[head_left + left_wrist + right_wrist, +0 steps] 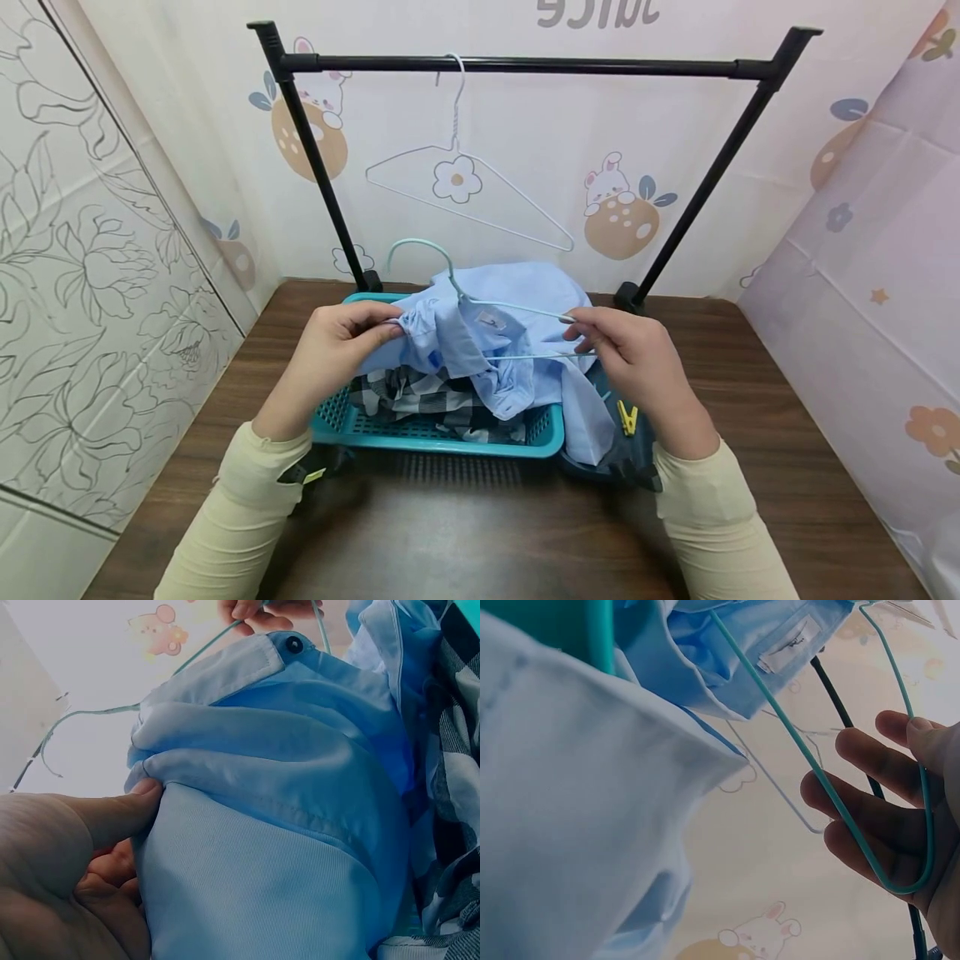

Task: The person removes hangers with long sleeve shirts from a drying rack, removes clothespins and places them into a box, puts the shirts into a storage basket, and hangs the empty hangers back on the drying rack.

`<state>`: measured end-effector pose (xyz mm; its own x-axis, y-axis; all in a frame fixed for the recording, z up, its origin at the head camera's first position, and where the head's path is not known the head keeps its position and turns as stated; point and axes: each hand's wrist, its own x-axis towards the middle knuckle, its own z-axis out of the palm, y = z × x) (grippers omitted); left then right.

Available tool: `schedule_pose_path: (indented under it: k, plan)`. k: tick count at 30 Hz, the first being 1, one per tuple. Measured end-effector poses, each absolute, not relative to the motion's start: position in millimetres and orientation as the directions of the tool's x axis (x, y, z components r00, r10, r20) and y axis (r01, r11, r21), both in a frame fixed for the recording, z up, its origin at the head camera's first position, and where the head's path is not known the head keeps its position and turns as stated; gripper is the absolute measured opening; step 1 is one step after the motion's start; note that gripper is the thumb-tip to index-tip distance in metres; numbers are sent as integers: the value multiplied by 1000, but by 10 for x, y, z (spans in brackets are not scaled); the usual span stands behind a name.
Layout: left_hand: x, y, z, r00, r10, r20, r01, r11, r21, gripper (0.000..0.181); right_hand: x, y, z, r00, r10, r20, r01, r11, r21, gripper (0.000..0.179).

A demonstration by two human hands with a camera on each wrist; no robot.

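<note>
A light blue collared shirt (517, 287) lies bunched over the basket, with a mint-green wire hanger (429, 243) partly inside its neck. My left hand (335, 354) pinches the shirt's shoulder cloth between thumb and fingers, close in the left wrist view, where a dark button shows on the collar band. My right hand (633, 358) pinches the hanger's bare right end between thumb and forefinger. In the right wrist view that looped end (904, 885) crosses the palm, outside the cloth. The hanger's left end is hidden in the shirt.
Beneath the shirt stands a teal basket (450, 447) holding a black-and-white checked garment (420, 393). A dark blue tray (592, 475) with a yellow clothespin (627, 417) is beside it. Behind, a black rack (600, 64) carries a white wire hanger (517, 185).
</note>
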<state>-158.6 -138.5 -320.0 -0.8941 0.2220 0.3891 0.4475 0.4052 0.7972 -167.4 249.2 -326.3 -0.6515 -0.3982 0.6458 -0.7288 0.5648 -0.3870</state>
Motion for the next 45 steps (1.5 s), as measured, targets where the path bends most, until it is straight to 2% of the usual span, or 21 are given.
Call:
schedule_pose_path:
  k: [8,26,37,45]
  plan:
    - [-1582,-1425,-3188,-893,211,397,450,420,789,15,-1656,2575,-3209,-684,-355,638,-701,565,-436,34]
    - [-1602,-1497,-3171,-886,202,418,463,456,760,13,-1691,2733,-3157,-683,-329,652,-692,576,-435,19]
    - [-1632,-1554,-3150,-885,165,434,454,508,732,12,-1665,2852,-3102,-751,-260,607,-628,566,-535,18]
    - [-1669,-1588,-3154,-875,156,459,471,493,732,11,-1608,2919,-3048,-852,-177,493,-493,587,-642,20]
